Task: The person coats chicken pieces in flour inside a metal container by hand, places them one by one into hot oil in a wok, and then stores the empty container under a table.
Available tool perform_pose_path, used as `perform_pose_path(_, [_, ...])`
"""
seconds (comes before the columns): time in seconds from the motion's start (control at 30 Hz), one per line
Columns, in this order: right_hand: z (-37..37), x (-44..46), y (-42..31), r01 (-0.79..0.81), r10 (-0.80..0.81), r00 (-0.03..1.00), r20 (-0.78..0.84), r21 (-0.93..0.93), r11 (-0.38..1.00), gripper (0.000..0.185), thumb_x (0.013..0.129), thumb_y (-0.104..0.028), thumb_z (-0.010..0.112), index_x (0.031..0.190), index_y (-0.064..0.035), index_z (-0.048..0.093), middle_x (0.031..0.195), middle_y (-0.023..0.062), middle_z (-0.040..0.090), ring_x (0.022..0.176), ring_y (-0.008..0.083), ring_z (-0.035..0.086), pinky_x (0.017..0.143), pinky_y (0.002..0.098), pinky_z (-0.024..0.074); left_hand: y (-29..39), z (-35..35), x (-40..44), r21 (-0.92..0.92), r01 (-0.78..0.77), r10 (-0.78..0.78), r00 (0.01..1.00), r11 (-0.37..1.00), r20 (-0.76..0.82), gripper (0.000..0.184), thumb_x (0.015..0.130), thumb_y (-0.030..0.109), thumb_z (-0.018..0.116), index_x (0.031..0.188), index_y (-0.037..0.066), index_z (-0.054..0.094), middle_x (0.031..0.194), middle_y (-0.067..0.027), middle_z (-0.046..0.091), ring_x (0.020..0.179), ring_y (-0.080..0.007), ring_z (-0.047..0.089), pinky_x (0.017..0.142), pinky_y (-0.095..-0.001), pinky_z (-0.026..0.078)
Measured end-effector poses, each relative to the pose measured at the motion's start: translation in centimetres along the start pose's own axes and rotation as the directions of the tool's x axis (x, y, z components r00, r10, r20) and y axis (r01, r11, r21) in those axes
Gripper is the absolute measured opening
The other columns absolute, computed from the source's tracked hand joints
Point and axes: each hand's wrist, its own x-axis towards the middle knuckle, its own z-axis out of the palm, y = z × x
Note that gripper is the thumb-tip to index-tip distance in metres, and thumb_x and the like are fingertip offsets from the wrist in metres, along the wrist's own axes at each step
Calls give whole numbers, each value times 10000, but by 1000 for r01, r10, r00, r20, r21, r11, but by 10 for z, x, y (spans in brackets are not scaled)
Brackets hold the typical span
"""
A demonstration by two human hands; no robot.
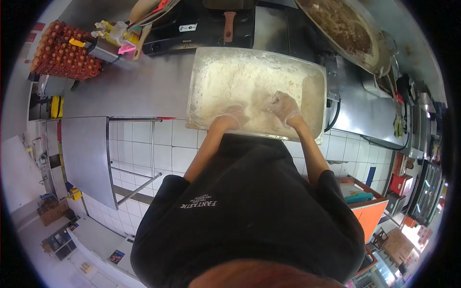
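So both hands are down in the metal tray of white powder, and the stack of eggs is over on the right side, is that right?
Not quite: the stack of eggs is on the left side, as the head view shows. The left hand and right hand are indeed down in the metal tray of white powder.

Eggs (65, 52) stand left of the tray (315, 96).

Metal tray (314, 96) looks kinda dull, counter (144, 91) smooth shiny metal, powder (230, 77) matt and rough, gloves (288, 108) thin see-through plastic, shirt (249, 187) matt cloth.
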Motion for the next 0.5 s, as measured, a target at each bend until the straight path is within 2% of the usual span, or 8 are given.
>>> perform_pose_path(0.07, [9,1,2,58,-17,982,-189,212,976,312,784,-277,754,907,-4,663,872,231,685,854,392,675,780,428,526,3,-2,4,-4,-20,20,999,1000,-28,604,910,459,529,1156,-80,641,1199,-325,609,1148,-419,592,1000,-453,442])
perform_pose_path(0.17, [12,2,4,112,-49,980,-191,331,937,311,818,-274,741,987,-23,669,909,217,677,866,380,671,783,410,529,11,-6,7,-98,-57,57,998,994,6,679,900,483,546,1274,-83,566,1264,-330,579,1212,-438,551,1043,-448,419])
perform_pose_path(0.23, [13,1,6,156,-97,968,-231,253,955,326,833,-279,727,1029,-25,667,932,215,669,884,375,665,797,415,527,18,-7,1,-129,-107,97,992,986,-79,772,887,484,569,1424,-51,428,1285,-322,574,1255,-437,523,1075,-437,398])
perform_pose_path(0.27, [12,-1,7,195,-147,955,-258,173,965,343,849,-283,713,1070,-27,664,956,213,660,902,369,660,811,419,525,16,-3,3,-119,-125,118,991,985,-68,772,887,484,569,1424,-51,428,1285,-322,574,1255,-437,523,1075,-437,398])
perform_pose_path(0.3, [6,-6,2,171,-120,954,-274,173,970,343,849,-283,713,1070,-27,664,956,213,660,902,369,660,811,419,525,9,7,7,-131,-112,93,985,985,-147,797,886,486,568,1458,-37,382,1283,-323,574,1268,-428,516,1081,-430,392])
perform_pose_path(0.33, [-5,-10,-8,231,-193,938,-287,104,967,363,860,-299,700,1103,-33,657,977,213,654,925,365,653,827,429,522,2,15,11,-144,-103,69,973,984,-221,826,886,488,567,1492,-23,336,1281,-325,574,1282,-418,508,1086,-422,387])
perform_pose_path(0.37, [-13,-11,-11,290,-269,917,-296,31,956,384,871,-315,688,1136,-39,651,999,212,648,948,361,646,843,439,519,-2,17,14,-128,-127,99,974,984,-205,826,886,488,567,1492,-23,336,1281,-325,574,1282,-418,508,1086,-422,387])
perform_pose_path(0.5, [-2,10,28,269,-254,915,-313,5,963,404,878,-335,673,1161,-48,638,1004,208,652,963,369,631,867,462,511,-1,9,8,-73,10,-18,993,997,-115,828,886,492,570,1506,-1,328,1295,-312,577,1247,-419,539,1065,-418,409])
